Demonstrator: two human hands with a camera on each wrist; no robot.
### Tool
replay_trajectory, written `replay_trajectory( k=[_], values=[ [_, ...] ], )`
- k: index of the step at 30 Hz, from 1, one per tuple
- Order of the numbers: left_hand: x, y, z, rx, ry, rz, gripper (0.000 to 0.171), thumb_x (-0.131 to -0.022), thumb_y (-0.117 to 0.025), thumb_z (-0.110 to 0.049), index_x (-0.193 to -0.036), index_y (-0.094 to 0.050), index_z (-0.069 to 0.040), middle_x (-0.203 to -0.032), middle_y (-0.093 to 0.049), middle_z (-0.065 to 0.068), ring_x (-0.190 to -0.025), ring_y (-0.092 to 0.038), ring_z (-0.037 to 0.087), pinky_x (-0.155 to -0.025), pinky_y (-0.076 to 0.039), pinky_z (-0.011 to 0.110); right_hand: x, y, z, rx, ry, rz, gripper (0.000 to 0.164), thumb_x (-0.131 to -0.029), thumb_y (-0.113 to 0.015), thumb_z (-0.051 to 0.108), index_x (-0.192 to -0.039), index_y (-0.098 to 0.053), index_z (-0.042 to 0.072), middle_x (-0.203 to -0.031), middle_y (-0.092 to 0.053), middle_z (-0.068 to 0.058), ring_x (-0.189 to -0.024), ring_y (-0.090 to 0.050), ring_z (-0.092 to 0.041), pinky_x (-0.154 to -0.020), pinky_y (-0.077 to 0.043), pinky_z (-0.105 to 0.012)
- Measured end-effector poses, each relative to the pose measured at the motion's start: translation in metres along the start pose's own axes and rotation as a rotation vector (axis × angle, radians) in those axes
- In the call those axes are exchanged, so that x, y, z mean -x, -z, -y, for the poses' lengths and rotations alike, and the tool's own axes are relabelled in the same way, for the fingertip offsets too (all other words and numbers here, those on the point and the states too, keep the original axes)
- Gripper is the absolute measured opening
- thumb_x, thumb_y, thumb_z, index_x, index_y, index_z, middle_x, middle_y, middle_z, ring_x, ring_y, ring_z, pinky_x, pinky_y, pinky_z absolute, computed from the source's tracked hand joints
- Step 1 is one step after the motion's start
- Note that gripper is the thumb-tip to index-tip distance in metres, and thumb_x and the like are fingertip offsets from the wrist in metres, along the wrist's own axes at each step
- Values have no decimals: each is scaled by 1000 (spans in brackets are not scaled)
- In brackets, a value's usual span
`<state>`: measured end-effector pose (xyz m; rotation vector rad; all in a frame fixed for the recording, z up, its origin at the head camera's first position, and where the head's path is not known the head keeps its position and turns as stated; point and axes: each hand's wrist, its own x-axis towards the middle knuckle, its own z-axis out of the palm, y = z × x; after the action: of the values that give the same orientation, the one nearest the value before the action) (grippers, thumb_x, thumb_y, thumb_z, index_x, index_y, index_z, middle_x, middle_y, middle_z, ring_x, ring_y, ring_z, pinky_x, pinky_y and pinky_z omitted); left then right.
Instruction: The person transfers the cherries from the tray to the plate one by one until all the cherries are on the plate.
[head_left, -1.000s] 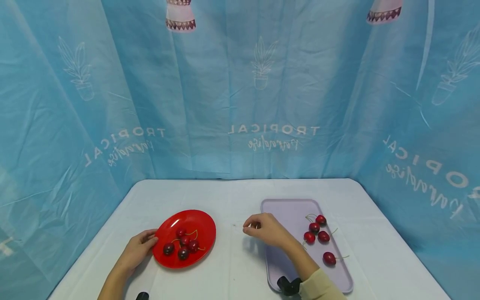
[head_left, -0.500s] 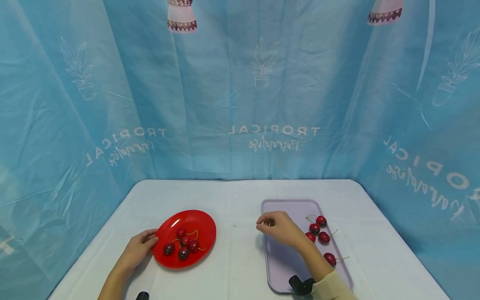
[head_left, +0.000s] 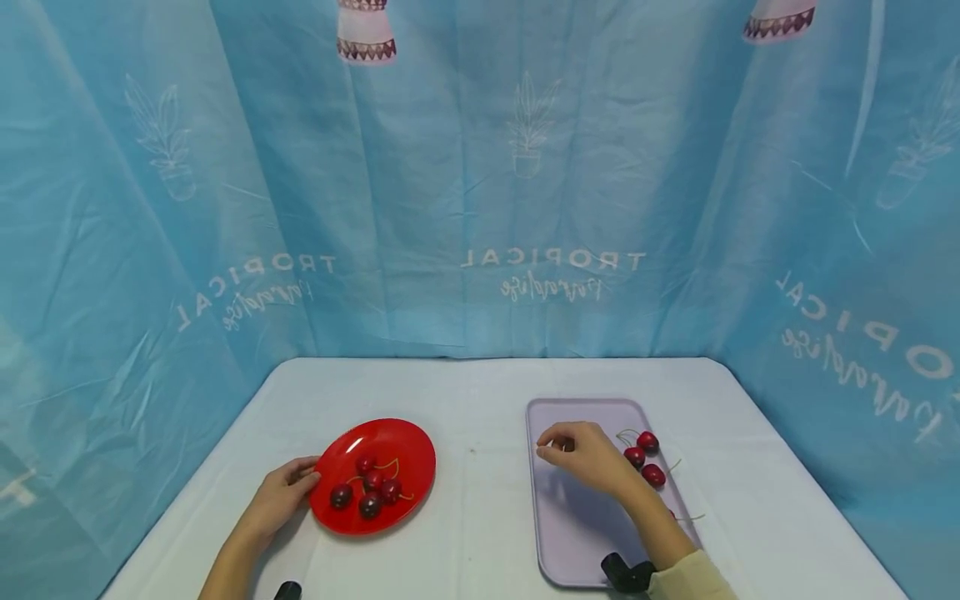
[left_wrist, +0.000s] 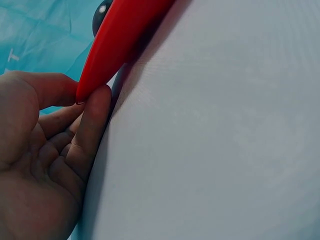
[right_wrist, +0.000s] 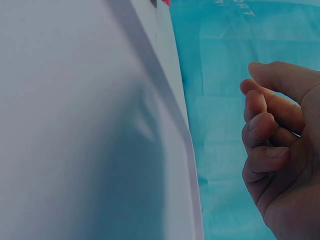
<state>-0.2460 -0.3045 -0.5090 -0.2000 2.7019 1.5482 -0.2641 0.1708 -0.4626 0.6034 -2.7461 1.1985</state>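
Note:
At the left of the head view, my left hand pinches the near-left rim of a red plate. The left wrist view shows the plate's edge between thumb and fingertips, its rim tilted up there. Several dark red cherries, some with green stems, lie together on the plate. My right hand hovers over a pale purple tray, fingers loosely curled and holding nothing. Several more cherries rest along the tray's right side, partly hidden behind the right forearm.
A white-covered table carries the plate on the left and the tray on the right. Blue printed curtains enclose the back and both sides. A black wrist-worn device sits at the right wrist.
My right hand has moved rightward from the gap between plate and tray to above the tray, its forearm now covering some cherries. My left hand keeps its grip on the plate.

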Motion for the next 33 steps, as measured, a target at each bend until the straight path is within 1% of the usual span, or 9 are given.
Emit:
replay_trajectory(
  k=[6,11,15,20,23,28,29,31,33],
  values=[
    [0,0,-1,1,-4,2,47,-97,-53,-20,-135,-45,7,-124,-55,25,-115,-54,39,-86,-53,41,7,9,-5,-2,-14,-19,16,-87,-71,31,-96,-74,18,-73,-59,7,-68,-54,-15,-54,-47,-27],
    [-2,3,0,3,-12,3,48,-97,-54,-22,-135,-45,7,-124,-55,25,-114,-54,38,-85,-54,40,9,15,-8,4,-23,-38,14,-87,-71,31,-96,-74,19,-74,-60,7,-68,-55,-14,-54,-47,-26],
    [-2,4,1,9,-13,-3,47,-97,-54,-21,-134,-46,7,-124,-56,24,-113,-55,37,-85,-54,40,11,18,-11,9,-29,-41,16,-86,-72,31,-95,-73,18,-75,-60,7,-69,-54,-15,-54,-47,-26],
    [1,-2,2,19,17,-3,46,-97,-55,-20,-134,-47,6,-123,-57,24,-112,-55,37,-83,-55,39,18,25,-17,15,-66,-37,17,-86,-72,31,-95,-73,16,-74,-60,6,-69,-54,-15,-54,-46,-26],
    [2,-3,3,29,33,-3,45,-96,-55,-19,-133,-48,6,-122,-57,24,-112,-56,37,-83,-55,39,22,30,-19,23,-69,-40,17,-87,-72,31,-96,-73,16,-74,-59,6,-69,-53,-14,-54,-46,-27],
    [0,-1,3,26,28,-1,45,-96,-54,-18,-134,-47,5,-124,-56,23,-114,-55,37,-84,-54,39,27,38,-24,-9,-108,-36,22,-87,-71,32,-98,-72,14,-73,-59,2,-54,-52,-15,-48,-46,-29],
    [-1,-1,2,25,26,-1,45,-96,-54,-18,-134,-47,5,-124,-56,23,-114,-54,37,-84,-54,39,28,39,-25,-15,-117,-38,23,-87,-71,32,-99,-72,13,-73,-58,1,-53,-52,-16,-48,-46,-29],
    [-1,0,1,22,21,-1,45,-96,-54,-18,-135,-47,5,-125,-56,24,-114,-54,37,-84,-54,39,30,41,-28,-17,-134,-49,24,-87,-72,32,-100,-72,12,-74,-59,1,-55,-53,-16,-49,-47,-29],
    [0,1,-1,22,15,3,45,-97,-54,-18,-135,-47,5,-125,-56,24,-114,-54,37,-84,-54,39,32,43,-29,-11,-150,-62,24,-86,-72,31,-100,-72,12,-75,-60,1,-62,-55,-17,-52,-48,-29]
  ],
)
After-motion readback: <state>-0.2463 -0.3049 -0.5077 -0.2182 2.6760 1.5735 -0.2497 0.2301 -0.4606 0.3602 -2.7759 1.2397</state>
